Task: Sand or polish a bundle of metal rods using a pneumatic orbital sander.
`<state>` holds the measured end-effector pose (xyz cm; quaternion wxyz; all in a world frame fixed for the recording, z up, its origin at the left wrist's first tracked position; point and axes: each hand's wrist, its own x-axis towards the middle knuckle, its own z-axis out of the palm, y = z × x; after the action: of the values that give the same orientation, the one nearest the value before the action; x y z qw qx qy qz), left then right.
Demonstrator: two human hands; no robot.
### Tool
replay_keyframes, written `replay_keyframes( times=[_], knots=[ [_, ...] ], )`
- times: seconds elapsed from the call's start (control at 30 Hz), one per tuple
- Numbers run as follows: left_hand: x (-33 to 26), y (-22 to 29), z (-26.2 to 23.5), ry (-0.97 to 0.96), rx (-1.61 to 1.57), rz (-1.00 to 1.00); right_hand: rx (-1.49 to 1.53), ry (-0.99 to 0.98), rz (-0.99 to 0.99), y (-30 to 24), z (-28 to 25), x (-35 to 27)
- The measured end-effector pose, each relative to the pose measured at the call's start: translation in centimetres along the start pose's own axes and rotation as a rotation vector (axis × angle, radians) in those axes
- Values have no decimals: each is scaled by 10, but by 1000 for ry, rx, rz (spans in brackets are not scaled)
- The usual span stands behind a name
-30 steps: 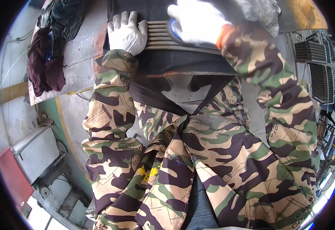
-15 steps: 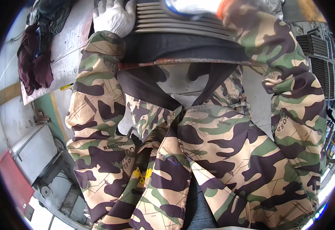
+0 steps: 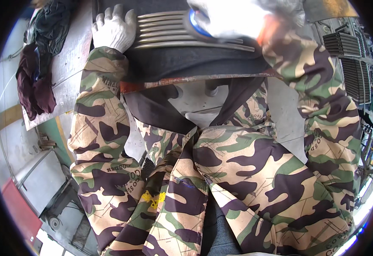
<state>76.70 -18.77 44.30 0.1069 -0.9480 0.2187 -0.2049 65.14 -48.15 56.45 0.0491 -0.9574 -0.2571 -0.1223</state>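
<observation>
My left hand [image 3: 115, 32], in a white knit glove, lies flat with its fingers spread on black cloth at the left ends of a row of metal rods. These slim, shiny rods [image 3: 163, 29] lie side by side across the cloth. Over their right part is my right hand [image 3: 242, 19], in a white glove with an orange cuff, smeared by motion and overexposed. A curved blue edge [image 3: 198, 24] shows at its left side; whether it belongs to something held I cannot make out. The fingers of that hand cannot be told apart.
Black cloth [image 3: 195, 62] covers the work surface up to its worn reddish front edge [image 3: 186, 79]. Dark and maroon garments [image 3: 37, 81] hang over a pale board at the left. Stacks of dark bars [image 3: 348, 77] stand on a rack at the right. Clear plastic [image 3: 295, 13] lies beyond my right hand.
My right hand has come nearer to me and now covers the right part of the rods. My left hand appears slightly farther left and nearer, as the whole view has shifted a little.
</observation>
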Motion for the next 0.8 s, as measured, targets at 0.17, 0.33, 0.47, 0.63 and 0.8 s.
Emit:
replay_keyframes(
  times=[0.17,0.33,0.47,0.63,0.8],
  knots=[
    [-5,-8,-4,134,61,152,-105,-28,77,13,8,22],
    [-8,-4,-16,34,17,54,-9,-14,-3,-6,-1,13],
    [-12,-1,-13,39,7,80,-30,1,30,6,6,22],
    [-13,-3,-8,113,23,10,75,32,-71,-22,1,11],
    [-1,35,4,96,-140,-45,-104,-57,95,3,14,29]
  ],
)
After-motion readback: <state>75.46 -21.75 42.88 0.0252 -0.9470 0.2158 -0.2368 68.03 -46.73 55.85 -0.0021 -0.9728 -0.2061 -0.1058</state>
